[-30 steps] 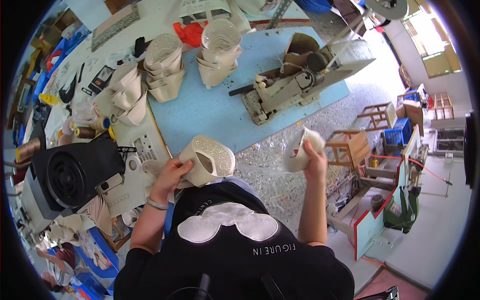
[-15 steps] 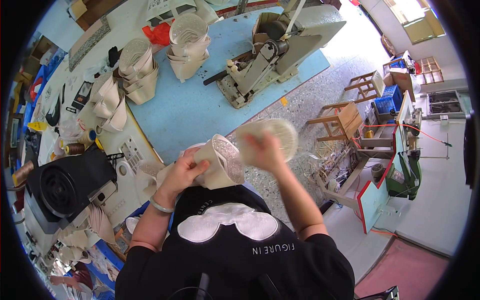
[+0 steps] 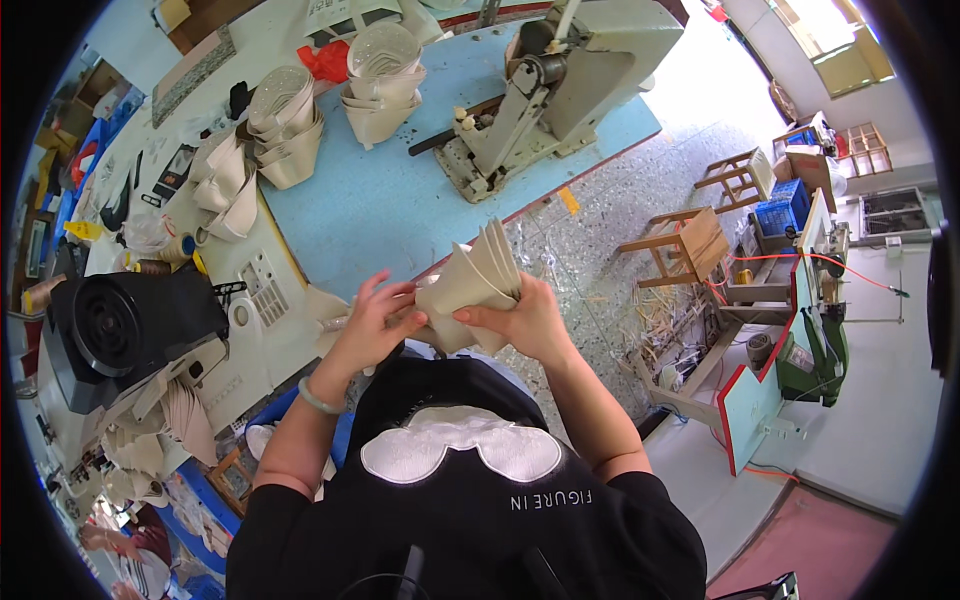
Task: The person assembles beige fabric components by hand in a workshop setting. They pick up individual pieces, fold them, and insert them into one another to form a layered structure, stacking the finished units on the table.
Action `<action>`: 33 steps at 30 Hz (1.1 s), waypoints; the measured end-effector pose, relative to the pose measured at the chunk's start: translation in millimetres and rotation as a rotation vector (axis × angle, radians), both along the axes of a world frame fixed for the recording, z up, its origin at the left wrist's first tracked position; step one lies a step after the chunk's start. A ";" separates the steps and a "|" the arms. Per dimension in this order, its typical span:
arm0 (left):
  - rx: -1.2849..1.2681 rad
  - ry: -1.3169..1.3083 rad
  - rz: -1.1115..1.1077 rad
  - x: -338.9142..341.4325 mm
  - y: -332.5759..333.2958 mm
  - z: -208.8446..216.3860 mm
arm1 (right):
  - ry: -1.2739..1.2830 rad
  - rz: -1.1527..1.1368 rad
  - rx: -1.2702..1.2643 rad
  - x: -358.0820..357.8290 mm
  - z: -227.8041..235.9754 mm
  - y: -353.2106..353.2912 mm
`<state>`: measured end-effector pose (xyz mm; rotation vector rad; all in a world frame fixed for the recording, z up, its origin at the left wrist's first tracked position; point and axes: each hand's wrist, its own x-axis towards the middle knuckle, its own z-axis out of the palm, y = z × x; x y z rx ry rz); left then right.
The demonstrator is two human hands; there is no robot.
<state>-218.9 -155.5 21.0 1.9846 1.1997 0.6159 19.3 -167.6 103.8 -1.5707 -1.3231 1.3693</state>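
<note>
In front of my chest, a nested bundle of cream, curved stiff pieces (image 3: 470, 275) is fanned open at its upper right end. My right hand (image 3: 525, 318) is closed round that bundle, its thumb pressed on the near face. At the bundle's narrower left end is my left hand (image 3: 372, 325), thumb and fingertips on either side of the edge, index finger raised. The fingers' far side is partly hidden. More cream pieces (image 3: 325, 305) show at the table edge behind my left hand.
Stacks of similar cream cups (image 3: 385, 85) stand on the blue mat (image 3: 345, 220). A grey-green press machine (image 3: 545, 110) occupies its right part. At left sits a black machine housing (image 3: 110, 330). Wooden stools (image 3: 685, 245) and scraps lie on the speckled floor to the right.
My right hand has moved left and down, bringing its pieces together with those at my left hand. The glittery inner side has turned out of view. My left fingers have spread.
</note>
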 end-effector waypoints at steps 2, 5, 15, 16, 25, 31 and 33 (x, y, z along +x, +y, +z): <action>-0.096 -0.259 -0.060 20.6 12.2 -1.8 | -0.026 -0.054 0.039 12.9 17.6 -3.8; -0.533 -0.723 -0.091 57.8 20.9 10.4 | -0.020 -0.138 0.117 39.7 30.9 -10.9; -0.742 -0.915 -0.241 146.4 24.5 53.4 | 0.276 -0.926 0.377 93.9 5.6 -23.2; -0.699 -0.885 -0.263 150.8 25.2 57.6 | 0.309 -0.959 0.414 97.9 6.2 -23.5; -0.968 -1.010 -0.296 151.8 23.8 69.3 | 0.324 -1.123 0.484 181.5 20.4 -53.3; -0.907 -0.995 -0.224 138.0 12.7 65.5 | -0.398 -0.562 0.439 157.0 40.2 -61.0; -0.881 -1.040 -0.181 123.9 9.3 59.0 | -0.120 -0.587 0.309 170.2 35.8 -50.1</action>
